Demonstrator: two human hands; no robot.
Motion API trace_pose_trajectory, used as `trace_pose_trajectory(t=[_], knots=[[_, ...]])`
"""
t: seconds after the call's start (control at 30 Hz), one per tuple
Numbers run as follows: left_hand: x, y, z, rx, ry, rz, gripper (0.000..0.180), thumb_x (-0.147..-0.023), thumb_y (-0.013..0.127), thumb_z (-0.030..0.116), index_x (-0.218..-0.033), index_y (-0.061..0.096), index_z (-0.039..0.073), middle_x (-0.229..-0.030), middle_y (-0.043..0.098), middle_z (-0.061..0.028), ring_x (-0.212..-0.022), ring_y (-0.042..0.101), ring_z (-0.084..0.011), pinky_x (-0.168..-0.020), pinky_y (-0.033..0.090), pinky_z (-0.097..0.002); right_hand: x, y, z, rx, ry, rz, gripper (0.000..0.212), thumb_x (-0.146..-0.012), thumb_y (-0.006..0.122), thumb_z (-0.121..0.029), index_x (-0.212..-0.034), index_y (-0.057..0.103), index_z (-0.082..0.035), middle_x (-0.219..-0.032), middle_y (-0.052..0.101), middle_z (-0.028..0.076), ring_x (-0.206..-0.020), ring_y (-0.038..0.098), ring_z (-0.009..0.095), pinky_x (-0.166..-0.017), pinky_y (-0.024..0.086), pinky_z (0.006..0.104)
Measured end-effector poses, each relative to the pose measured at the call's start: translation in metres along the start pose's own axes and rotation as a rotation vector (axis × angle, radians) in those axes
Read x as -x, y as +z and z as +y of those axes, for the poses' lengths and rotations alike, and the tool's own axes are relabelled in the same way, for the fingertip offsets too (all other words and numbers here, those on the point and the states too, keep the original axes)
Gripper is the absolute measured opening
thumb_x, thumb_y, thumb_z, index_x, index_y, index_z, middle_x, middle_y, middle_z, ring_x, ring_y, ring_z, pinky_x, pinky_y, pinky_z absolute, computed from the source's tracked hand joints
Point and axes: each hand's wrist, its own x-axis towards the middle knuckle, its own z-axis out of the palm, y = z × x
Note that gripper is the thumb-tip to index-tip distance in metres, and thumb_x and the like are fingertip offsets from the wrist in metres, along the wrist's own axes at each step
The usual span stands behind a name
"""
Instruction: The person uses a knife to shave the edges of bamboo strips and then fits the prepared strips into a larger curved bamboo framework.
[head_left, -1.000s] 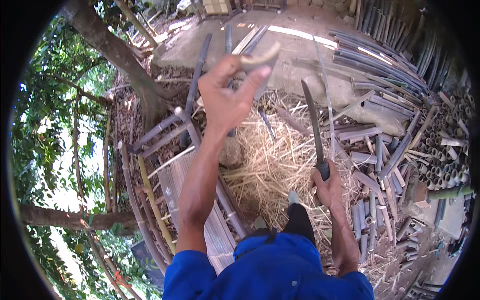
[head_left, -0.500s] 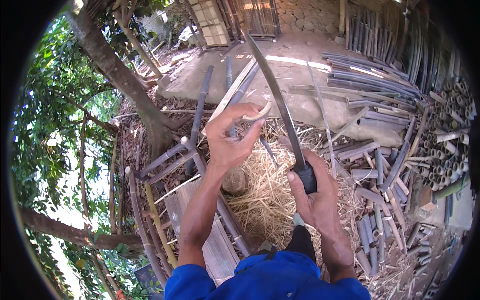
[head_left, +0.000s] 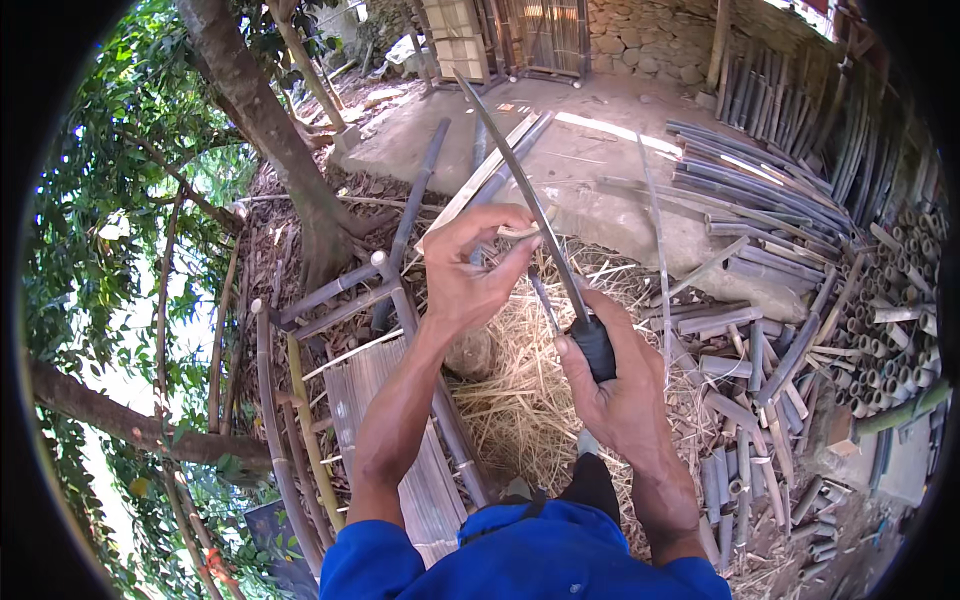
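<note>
Bamboo poles (head_left: 760, 190) lie stacked ahead on our right; a slatted bench (head_left: 435, 490) could crowd our left forearm (head_left: 400, 420). Our right grip (head_left: 622, 395) wraps a long knife (head_left: 557, 255); beside it, our left grip (head_left: 468, 272) pinches a small bamboo piece (head_left: 515, 232), where a slack hold could make the knife skid and cut us

To your right, dark poles (head_left: 762, 186) lie stacked near piled short tubes (head_left: 896, 372); a tree trunk (head_left: 268, 130) leans at your left, a stone wall (head_left: 640, 45) ahead.
</note>
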Motion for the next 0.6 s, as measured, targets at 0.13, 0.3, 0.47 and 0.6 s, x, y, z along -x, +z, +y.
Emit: trace_pose_trajectory(t=[0.13, 0.3, 0.47, 0.6], knots=[[0.0009, -0.0015, -0.0011, -0.001, 0.007, -0.004, 0.027, -0.082, 0.069, -0.017, -0.105, 0.066, -0.003, -0.110, 0.071, -0.0137, -0.105, 0.068, -0.0171, -0.093, 0.055, -0.0321, 0.0000, 0.0027, -0.0009, -0.003, 0.005, -0.008, 0.046, -0.094, 0.070, -0.010, -0.135, 0.054, 0.002, -0.109, 0.067, 0.027, -0.087, 0.071, 0.031, -0.073, 0.057, 0.0393], [0.0006, -0.0002, -0.0018, 0.025, -0.020, -0.004, 0.027, -0.082, 0.069, -0.018, -0.104, 0.064, -0.003, -0.112, 0.071, -0.0172, -0.109, 0.068, -0.0200, -0.096, 0.056, -0.0344, 0.0007, 0.0031, -0.0004, 0.009, -0.014, -0.006, 0.044, -0.094, 0.070, -0.010, -0.134, 0.054, 0.003, -0.108, 0.067, 0.027, -0.086, 0.071, 0.031, -0.073, 0.057, 0.0396], [0.0006, 0.0010, -0.0017, 0.027, -0.017, -0.010, 0.026, -0.082, 0.069, -0.018, -0.103, 0.064, -0.003, -0.113, 0.071, -0.0180, -0.110, 0.068, -0.0207, -0.096, 0.056, -0.0349, 0.0024, 0.0024, -0.0001, 0.003, -0.007, -0.003, 0.044, -0.094, 0.070, -0.011, -0.133, 0.054, 0.002, -0.108, 0.067, 0.027, -0.087, 0.072, 0.033, -0.073, 0.058, 0.0409], [0.0011, 0.0032, -0.0011, 0.029, -0.008, -0.007, 0.027, -0.081, 0.069, -0.018, -0.103, 0.064, -0.003, -0.112, 0.071, -0.0173, -0.110, 0.068, -0.0212, -0.096, 0.056, -0.0346, 0.0032, 0.0020, 0.0012, 0.021, -0.004, -0.003, 0.043, -0.095, 0.069, -0.012, -0.133, 0.054, 0.002, -0.108, 0.067, 0.029, -0.088, 0.073, 0.036, -0.072, 0.058, 0.0420]])
